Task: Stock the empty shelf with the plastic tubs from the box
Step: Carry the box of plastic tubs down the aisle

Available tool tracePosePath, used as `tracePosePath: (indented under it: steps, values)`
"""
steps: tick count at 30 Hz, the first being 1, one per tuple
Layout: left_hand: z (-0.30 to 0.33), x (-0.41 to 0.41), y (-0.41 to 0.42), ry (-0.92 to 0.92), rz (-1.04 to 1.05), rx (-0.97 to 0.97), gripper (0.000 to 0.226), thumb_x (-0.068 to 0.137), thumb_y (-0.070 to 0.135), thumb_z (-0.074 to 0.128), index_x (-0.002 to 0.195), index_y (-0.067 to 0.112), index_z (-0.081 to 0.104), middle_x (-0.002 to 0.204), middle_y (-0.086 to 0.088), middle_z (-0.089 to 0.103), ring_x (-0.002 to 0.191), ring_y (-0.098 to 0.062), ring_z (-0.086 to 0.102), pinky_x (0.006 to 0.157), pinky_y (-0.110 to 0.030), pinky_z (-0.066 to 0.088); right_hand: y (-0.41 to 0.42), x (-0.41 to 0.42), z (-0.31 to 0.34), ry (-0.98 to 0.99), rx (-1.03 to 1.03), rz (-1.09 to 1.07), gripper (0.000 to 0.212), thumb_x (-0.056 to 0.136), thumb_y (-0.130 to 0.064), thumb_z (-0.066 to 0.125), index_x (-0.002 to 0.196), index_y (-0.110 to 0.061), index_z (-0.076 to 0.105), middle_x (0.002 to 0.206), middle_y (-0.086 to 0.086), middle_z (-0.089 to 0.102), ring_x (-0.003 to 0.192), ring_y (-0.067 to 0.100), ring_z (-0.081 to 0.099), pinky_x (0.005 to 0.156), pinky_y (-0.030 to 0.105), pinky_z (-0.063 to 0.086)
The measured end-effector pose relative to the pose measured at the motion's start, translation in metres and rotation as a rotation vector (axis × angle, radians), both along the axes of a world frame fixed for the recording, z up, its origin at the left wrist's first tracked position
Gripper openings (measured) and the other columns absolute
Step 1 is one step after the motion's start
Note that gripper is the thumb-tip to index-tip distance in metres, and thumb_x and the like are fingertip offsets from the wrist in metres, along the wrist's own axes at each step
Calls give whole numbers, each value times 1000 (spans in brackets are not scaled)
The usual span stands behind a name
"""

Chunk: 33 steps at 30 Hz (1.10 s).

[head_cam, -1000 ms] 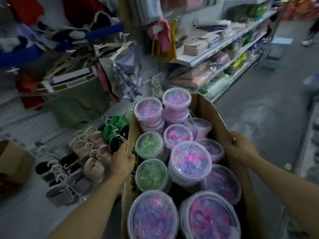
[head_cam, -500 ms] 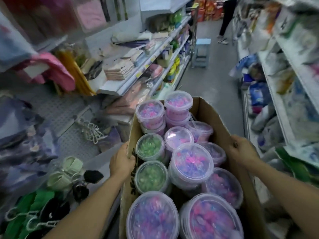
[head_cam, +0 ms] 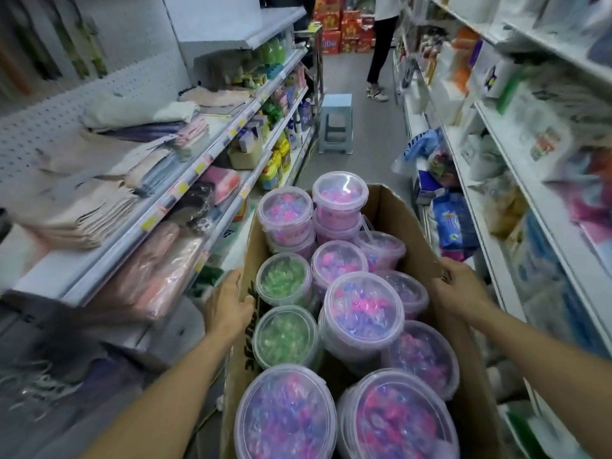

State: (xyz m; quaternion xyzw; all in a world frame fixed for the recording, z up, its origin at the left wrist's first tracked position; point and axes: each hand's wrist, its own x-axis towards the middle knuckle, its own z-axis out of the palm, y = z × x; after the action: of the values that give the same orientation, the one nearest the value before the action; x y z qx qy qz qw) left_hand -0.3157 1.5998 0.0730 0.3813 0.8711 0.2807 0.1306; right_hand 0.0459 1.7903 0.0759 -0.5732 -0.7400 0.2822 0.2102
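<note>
Left hand [head_cam: 228, 306] and right hand [head_cam: 458, 289] still grip the brown cardboard box [head_cam: 427, 233] of lidded plastic tubs [head_cam: 362, 306]; view has swung down-aisle toward 12 o'clock, carrying on.

Shop aisle under dim light. Grey floor [head_cam: 364, 140] runs toward 12 o'clock. White shelving [head_cam: 212, 154] with folded cloths at 9 o'clock; packaged goods on shelves [head_cam: 516, 150] at 3 o'clock. Pale blue stool [head_cam: 335, 122] stands mid-aisle.

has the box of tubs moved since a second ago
Yes. The cardboard box has swung rightward, away from the hanging goods, and now faces down the aisle toward the blue stool.
</note>
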Motion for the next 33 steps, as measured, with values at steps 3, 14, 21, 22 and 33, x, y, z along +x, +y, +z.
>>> tracePosePath:
  steps: [3, 14, 21, 22, 33]
  values:
    - [5, -9, 82, 26, 9, -11, 62, 78, 19, 63, 135, 33, 46, 97, -5, 72, 80, -27, 67, 72, -39, 57, 84, -9, 7, 10, -4, 9, 23, 68, -23, 48, 88, -32, 57, 70, -2, 63, 64, 23, 61, 62, 42, 54]
    - [-5, -95, 385, -61, -17, -8, 65, 73, 29, 57, 136, 33, 39, 105, -4, 71, 81, -31, 68, 75, -44, 58, 383, -87, -7, 27, 0, 15, 27, 70, -17, 48, 93, -26, 60, 75, 3, 67, 68, 24, 63, 65, 43, 55]
    - [20, -147, 573, 22, -16, -40, 57, 81, 18, 61, 136, 28, 48, 104, -6, 70, 90, -30, 65, 78, -38, 54, 563, -146, 1, -11, -7, -57, 33, 76, -6, 54, 104, -22, 63, 76, 5, 66, 72, 28, 61, 66, 36, 50]
    - [22, -155, 599, 30, -21, -48, 58, 82, 20, 62, 137, 28, 46, 106, -6, 70, 91, -31, 65, 77, -37, 54, 589, -153, 1, -16, 3, -60, 30, 76, -6, 54, 101, -19, 63, 71, 4, 63, 69, 27, 59, 63, 34, 47]
    - [22, -235, 901, 39, -28, -5, 59, 83, 21, 63, 139, 24, 45, 116, -5, 68, 96, -29, 65, 82, -37, 53, 894, -244, 16, -46, 5, 11, 11, 78, -6, 53, 77, -16, 56, 72, 7, 64, 68, 28, 60, 61, 35, 48]
